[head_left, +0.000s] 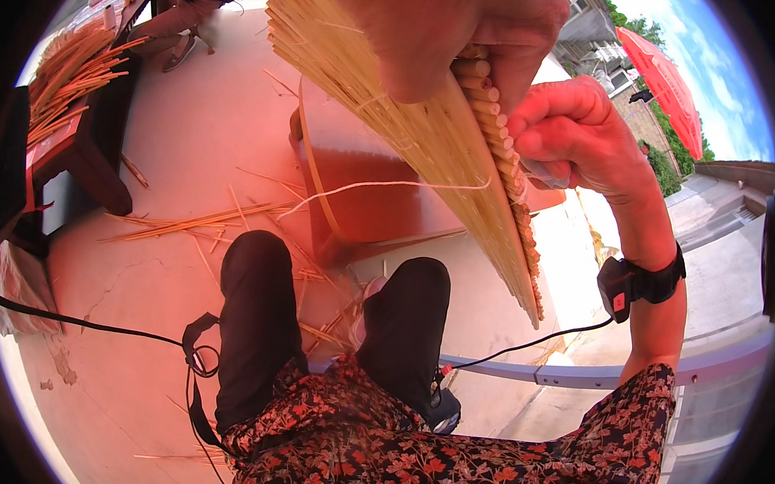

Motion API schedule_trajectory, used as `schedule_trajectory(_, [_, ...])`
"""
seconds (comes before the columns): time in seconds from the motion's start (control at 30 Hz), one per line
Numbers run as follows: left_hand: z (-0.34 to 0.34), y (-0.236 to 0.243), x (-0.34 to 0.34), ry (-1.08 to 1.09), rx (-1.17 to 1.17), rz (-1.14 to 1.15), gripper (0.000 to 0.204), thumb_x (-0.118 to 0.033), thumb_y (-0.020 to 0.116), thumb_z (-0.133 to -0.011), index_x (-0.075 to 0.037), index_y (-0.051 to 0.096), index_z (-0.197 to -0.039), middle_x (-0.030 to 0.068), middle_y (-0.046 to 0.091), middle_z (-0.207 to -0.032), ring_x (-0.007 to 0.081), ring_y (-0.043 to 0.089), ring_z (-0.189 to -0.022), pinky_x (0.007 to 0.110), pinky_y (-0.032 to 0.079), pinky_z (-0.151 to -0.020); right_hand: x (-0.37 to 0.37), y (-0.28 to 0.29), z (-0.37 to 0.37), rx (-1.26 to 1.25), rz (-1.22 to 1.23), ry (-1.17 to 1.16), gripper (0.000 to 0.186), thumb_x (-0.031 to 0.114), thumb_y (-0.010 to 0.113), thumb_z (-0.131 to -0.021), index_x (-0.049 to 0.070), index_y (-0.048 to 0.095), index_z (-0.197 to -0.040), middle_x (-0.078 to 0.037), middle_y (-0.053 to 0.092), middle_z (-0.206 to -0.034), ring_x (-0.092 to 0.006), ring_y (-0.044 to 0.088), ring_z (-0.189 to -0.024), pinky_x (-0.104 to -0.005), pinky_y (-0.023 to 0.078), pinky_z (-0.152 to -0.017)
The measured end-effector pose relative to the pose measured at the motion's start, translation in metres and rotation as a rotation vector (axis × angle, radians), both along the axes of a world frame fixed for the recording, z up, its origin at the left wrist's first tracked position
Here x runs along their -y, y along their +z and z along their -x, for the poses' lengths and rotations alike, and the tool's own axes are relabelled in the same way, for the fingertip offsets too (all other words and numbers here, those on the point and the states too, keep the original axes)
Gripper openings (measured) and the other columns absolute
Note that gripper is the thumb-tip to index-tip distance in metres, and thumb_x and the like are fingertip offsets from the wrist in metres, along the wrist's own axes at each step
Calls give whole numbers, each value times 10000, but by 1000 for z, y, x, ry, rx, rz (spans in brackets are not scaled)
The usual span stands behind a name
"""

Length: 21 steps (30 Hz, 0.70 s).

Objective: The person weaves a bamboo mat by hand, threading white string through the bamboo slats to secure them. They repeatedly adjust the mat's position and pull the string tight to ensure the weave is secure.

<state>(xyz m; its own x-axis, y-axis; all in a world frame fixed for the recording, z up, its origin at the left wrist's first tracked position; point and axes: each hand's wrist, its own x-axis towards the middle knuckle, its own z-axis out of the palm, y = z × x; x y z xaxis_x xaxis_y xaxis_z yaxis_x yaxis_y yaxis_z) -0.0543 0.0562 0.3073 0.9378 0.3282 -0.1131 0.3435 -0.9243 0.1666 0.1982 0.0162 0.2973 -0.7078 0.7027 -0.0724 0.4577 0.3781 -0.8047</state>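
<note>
Straw mat, pale yellow with one bound edge, is gripped by both left hand and right hand.

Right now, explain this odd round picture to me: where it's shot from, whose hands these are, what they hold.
There is no machine here. A camera worn on a person's head looks down, and its wide lens bends the edges. The left hand, close to the lens, pinches a mat of bound straw-coloured reeds. The right hand, with a black wrist strap, grips the mat's edge. A pale string hangs from it. Below are the person's knees in dark trousers, loose reeds on the floor, and more stalks on a dark bench at the left.
</note>
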Motion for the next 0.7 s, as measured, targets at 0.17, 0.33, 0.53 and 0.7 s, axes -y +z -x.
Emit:
schedule_trajectory(0.17, [-2, -6, 2, 3, 5, -4, 266, -136, 675, -953, 10, 668, -1176, 115, 685, -912, 232, 618, -808, 377, 506, -763, 12, -2, 9, 77, -48, -17, 140, 34, 677, -975, 3, 782, -1062, 44, 550, -622, -15, 444, -513, -205, 320, -461])
schedule_trajectory(0.33, [-1, -8, 3, 7, 8, -10, 278, -137, 678, -950, 8, 668, -1188, 112, 690, -926, 230, 624, -816, 373, 509, -768, 18, -22, 20, 83, -178, -80, 93, 64, 745, -943, 51, 808, -1010, 81, 599, -656, 17, 468, -550, -195, 334, -480])
schedule_trajectory(0.53, [-1, -12, 4, 20, 12, -11, 293, -137, 681, -946, 5, 668, -1202, 108, 695, -943, 228, 630, -825, 368, 513, -773, 21, -20, 23, 106, -119, -48, 114, 36, 727, -946, 31, 817, -1015, 87, 618, -680, 27, 475, -585, -195, 336, -511])
schedule_trajectory(0.7, [-2, -16, 3, 25, 15, -16, 306, -138, 684, -943, 2, 669, -1214, 104, 700, -956, 226, 636, -833, 363, 516, -778, 20, -21, 22, 138, -95, -6, 157, 16, 711, -948, 31, 828, -1052, 81, 665, -732, 33, 488, -614, -186, 351, -533])
